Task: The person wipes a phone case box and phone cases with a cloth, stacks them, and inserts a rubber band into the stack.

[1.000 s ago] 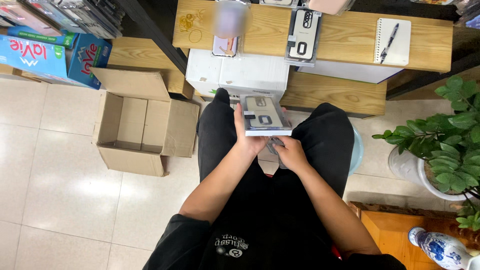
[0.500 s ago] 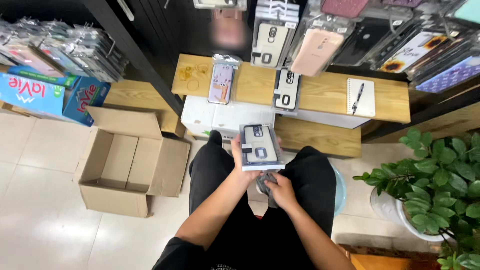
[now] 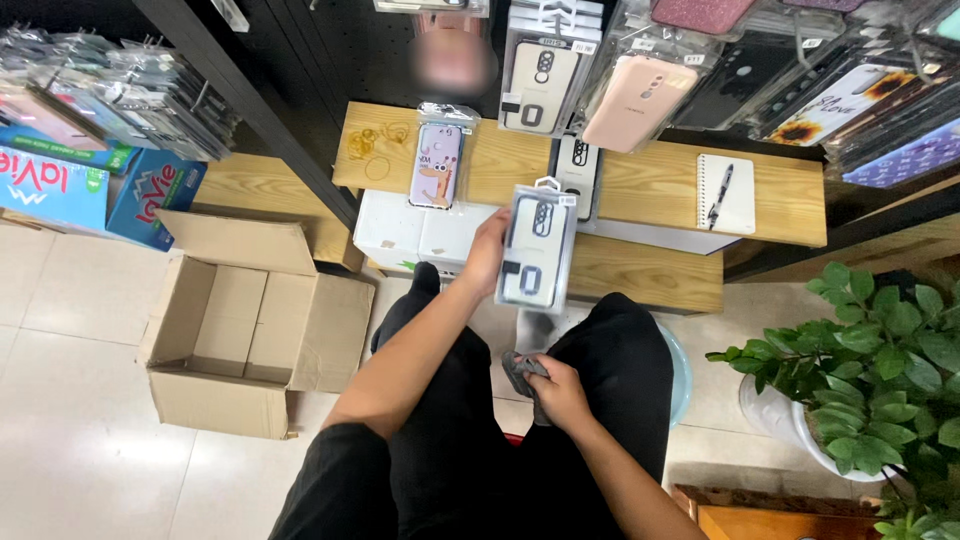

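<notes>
Holding a packaged phone case [image 3: 538,248] raised before the wooden shelf [image 3: 640,180], left hand [image 3: 487,252] gripped its edge; right hand [image 3: 556,392] was closed on a grey cloth [image 3: 520,372] at the lap. Hands apart. Judged mid-handling; hanging would need aligning with a hook.

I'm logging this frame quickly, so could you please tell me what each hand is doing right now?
Left hand: closed on a packaged phone case, held up.
Right hand: closed on a grey cloth, at the lap.
</notes>
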